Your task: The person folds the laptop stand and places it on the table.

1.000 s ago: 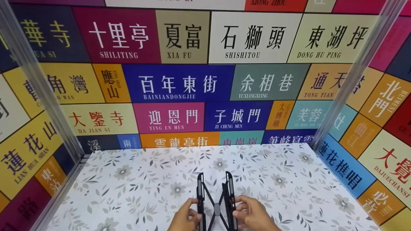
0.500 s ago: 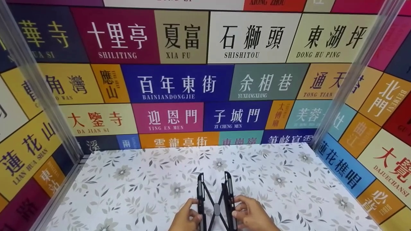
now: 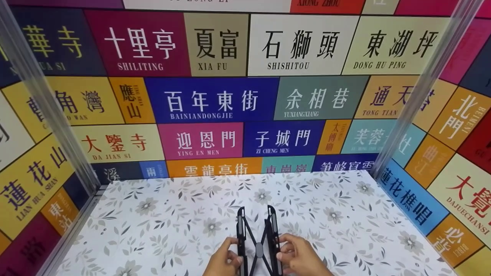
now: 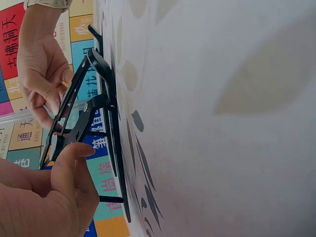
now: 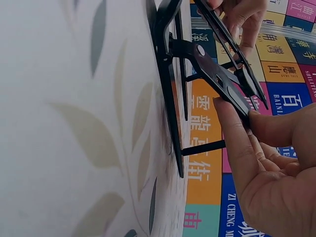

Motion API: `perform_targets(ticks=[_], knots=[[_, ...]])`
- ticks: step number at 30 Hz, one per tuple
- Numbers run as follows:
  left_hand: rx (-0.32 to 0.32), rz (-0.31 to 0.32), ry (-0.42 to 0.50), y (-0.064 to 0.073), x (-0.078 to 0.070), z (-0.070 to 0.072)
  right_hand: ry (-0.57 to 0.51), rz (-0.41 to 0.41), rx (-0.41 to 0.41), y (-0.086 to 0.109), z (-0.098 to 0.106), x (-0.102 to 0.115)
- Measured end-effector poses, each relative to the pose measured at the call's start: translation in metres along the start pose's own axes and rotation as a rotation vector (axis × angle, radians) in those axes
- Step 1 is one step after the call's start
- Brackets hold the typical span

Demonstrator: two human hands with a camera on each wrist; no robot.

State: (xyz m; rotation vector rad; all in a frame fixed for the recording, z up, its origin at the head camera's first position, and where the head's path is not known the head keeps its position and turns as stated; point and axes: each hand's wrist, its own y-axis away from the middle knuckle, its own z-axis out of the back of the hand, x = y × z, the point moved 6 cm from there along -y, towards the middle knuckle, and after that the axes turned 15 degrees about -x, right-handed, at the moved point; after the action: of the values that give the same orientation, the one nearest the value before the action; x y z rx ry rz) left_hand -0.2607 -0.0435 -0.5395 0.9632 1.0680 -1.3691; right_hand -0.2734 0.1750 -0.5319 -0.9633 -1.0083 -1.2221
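A black folding laptop stand (image 3: 259, 250) stands on the flowered tabletop, low in the middle of the head view. Its two long side rails run nearly parallel, joined by crossed bars with a grey hub. My left hand (image 3: 223, 258) pinches the left rail between thumb and fingers. On the other side, my right hand (image 3: 301, 256) pinches the right rail. Seen from the left wrist, the stand's upper arms (image 4: 81, 123) are raised at a slant above its base bars. The right wrist view shows thumb and fingers gripping an upper arm (image 5: 222, 84). The stand's near end is cut off in the head view.
White cloth with grey flowers and leaves covers the tabletop (image 3: 153, 226). Panels of coloured signs (image 3: 215, 99) enclose it at the back and both sides. Metal posts (image 3: 425, 92) rise at the two back corners.
The stand's two side rails have come slightly closer together, with both hands holding on. The head view has shifted a little.
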Motion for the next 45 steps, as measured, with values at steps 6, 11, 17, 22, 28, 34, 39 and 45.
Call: perform_targets(ticks=[6,11,17,22,28,34,39,45], knots=[[-0.011,0.000,0.004,0.000,0.000,-0.001,-0.010,0.004,0.002,-0.001,-0.002,-0.001],[-0.007,-0.020,-0.014,0.000,0.003,-0.002,0.006,0.004,0.003,0.001,-0.004,0.000],[-0.001,-0.034,-0.013,0.002,0.003,-0.004,0.011,0.000,0.006,0.003,-0.005,0.002],[-0.002,-0.036,-0.013,0.002,0.001,-0.006,0.018,-0.010,0.006,0.003,-0.006,0.002],[0.010,-0.019,-0.020,0.000,-0.002,-0.007,0.027,0.019,0.006,0.002,-0.006,0.006],[0.014,-0.008,-0.021,0.000,-0.001,-0.008,0.031,-0.015,-0.002,0.002,-0.008,0.004],[0.010,-0.015,-0.024,-0.001,-0.001,-0.011,0.057,-0.006,-0.005,0.002,-0.008,0.004],[0.029,-0.004,-0.013,0.001,-0.002,-0.013,0.060,0.007,0.003,0.002,-0.010,0.004]])
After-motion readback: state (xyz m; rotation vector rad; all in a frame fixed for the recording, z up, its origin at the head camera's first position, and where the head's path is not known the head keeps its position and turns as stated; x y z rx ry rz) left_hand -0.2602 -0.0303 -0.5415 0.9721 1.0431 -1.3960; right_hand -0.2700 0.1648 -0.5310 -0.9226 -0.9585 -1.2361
